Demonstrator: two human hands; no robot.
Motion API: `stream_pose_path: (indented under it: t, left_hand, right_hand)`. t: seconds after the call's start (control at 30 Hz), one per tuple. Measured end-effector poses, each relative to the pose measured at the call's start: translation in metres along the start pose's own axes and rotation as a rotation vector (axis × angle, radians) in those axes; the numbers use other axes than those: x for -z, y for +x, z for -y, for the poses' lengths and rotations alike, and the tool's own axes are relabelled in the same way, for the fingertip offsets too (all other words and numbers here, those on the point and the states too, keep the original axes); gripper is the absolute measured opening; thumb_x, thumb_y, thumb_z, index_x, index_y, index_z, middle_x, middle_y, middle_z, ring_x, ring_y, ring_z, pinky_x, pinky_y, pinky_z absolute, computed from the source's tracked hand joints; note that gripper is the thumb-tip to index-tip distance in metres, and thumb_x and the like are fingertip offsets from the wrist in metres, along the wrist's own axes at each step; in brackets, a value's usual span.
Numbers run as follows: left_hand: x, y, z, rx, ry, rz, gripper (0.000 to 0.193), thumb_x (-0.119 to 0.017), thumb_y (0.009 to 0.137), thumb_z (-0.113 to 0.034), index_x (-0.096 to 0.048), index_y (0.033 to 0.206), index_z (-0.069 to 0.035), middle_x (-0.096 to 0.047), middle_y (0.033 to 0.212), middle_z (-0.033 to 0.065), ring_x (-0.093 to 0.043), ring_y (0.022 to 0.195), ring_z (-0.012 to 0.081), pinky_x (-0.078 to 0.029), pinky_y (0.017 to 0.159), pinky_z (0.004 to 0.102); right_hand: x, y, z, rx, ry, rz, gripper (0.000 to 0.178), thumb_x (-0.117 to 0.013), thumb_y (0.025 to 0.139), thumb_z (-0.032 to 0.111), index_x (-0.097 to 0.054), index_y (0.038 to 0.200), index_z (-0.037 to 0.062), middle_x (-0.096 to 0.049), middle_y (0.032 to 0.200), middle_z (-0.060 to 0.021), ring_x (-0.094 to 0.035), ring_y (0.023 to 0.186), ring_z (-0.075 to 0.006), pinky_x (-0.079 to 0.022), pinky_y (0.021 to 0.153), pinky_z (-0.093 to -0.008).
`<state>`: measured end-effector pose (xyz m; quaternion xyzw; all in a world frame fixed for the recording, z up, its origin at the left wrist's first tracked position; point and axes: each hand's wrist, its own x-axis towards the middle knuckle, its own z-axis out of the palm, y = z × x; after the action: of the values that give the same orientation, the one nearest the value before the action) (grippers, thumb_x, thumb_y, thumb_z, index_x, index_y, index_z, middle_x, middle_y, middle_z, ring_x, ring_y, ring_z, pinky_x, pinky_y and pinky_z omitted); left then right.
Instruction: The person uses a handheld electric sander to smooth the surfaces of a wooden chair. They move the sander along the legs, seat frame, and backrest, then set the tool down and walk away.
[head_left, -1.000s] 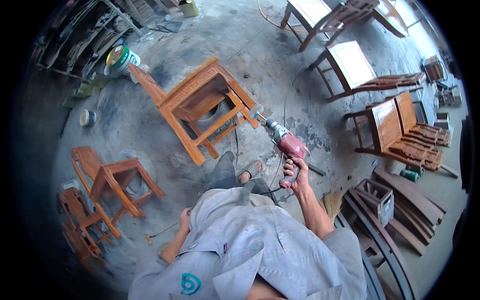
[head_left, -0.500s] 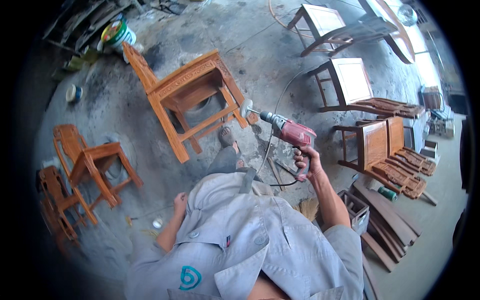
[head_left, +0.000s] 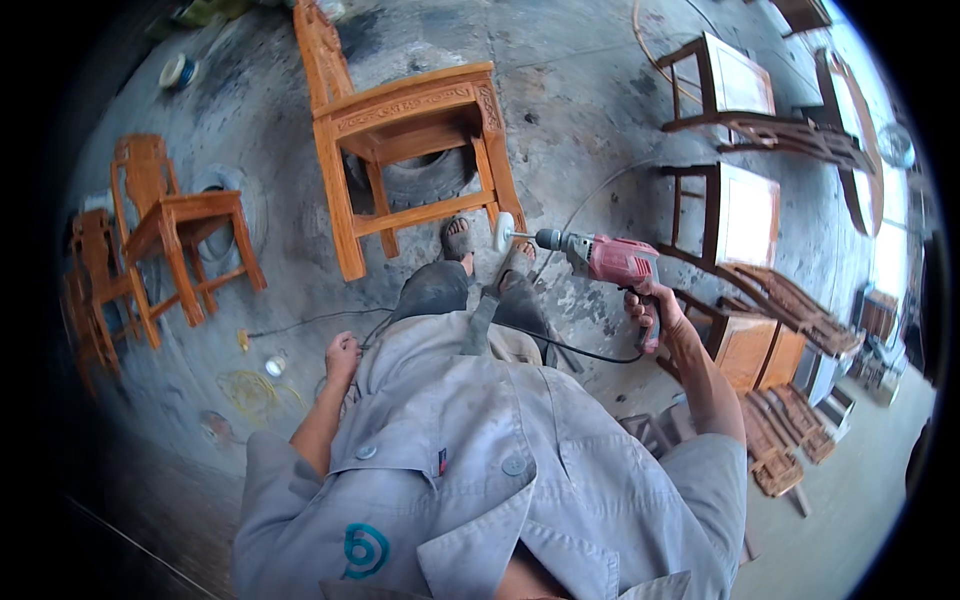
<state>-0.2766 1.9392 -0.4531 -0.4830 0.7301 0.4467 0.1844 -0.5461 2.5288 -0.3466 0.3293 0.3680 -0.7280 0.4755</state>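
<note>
My right hand (head_left: 650, 312) is wrapped round the handle of a red power drill (head_left: 622, 260), held out in front of my right side. The drill points left, and a pale round buffing pad (head_left: 503, 231) on a shaft is fitted in its chuck. That pad appears beside the front leg of a carved wooden chair (head_left: 408, 105); whether they touch I cannot tell. A black cord (head_left: 590, 355) trails from the drill's handle across my front. Low at my left side, my left hand (head_left: 342, 355) is closed with curled fingers close to the cord; anything inside it is hidden.
A tyre (head_left: 430, 182) lies behind the chair's legs. More wooden chairs (head_left: 180, 240) stand at left, others (head_left: 745, 215) at right. Yellow cord (head_left: 250, 392) and a small white container (head_left: 275, 366) are on the floor at left. A white tub (head_left: 178, 72) sits far left.
The view has shifted, with the large chair now higher and further right in it. My right hand and drill have moved right, the drill now more level. Both hands stay closed.
</note>
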Motion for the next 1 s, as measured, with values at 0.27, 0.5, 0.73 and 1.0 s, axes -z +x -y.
stream_pose_path:
  t: [0.27,0.5,0.73,1.0]
  left_hand:
    - [-0.066,-0.083,0.055,-0.005,-0.071,-0.082,0.033,-0.063,0.089,-0.021,-0.063,0.115,-0.001,-0.069,0.100,0.0119,-0.066,0.088,0.0201,-0.052,0.077,0.0311]
    - [-0.114,-0.147,0.090,-0.054,0.037,-0.090,0.034,-0.061,0.092,-0.027,-0.065,0.111,0.000,-0.070,0.104,0.0146,-0.067,0.096,0.0233,-0.050,0.082,0.0327]
    - [-0.147,-0.178,0.095,-0.055,-0.105,-0.149,0.032,-0.053,0.094,-0.027,-0.066,0.104,0.001,-0.067,0.100,0.0167,-0.064,0.097,0.0281,-0.048,0.082,0.0362]
    - [-0.178,-0.174,0.170,-0.197,0.253,-0.177,0.022,-0.055,0.092,-0.018,-0.066,0.100,-0.001,-0.065,0.096,0.0197,-0.061,0.095,0.0364,-0.049,0.080,0.0421]
  right_hand:
    - [0.008,0.033,0.051,-0.049,-0.050,0.083,0.016,-0.059,0.084,0.019,-0.052,0.093,0.0082,-0.054,0.076,-0.0038,-0.047,0.058,-0.0090,-0.036,0.038,-0.0187]
    - [0.033,0.022,0.064,-0.108,-0.091,0.079,0.016,-0.059,0.083,0.017,-0.052,0.093,0.0075,-0.053,0.075,-0.0030,-0.046,0.058,-0.0088,-0.036,0.038,-0.0185]
    - [0.030,0.047,0.084,-0.107,-0.116,0.156,0.017,-0.059,0.083,0.016,-0.052,0.096,0.0076,-0.054,0.076,-0.0042,-0.047,0.059,-0.0102,-0.035,0.039,-0.0198]
    - [-0.014,0.124,0.136,0.024,0.012,0.313,0.017,-0.058,0.085,0.016,-0.052,0.093,0.0021,-0.053,0.076,-0.0037,-0.046,0.057,-0.0089,-0.037,0.039,-0.0186]
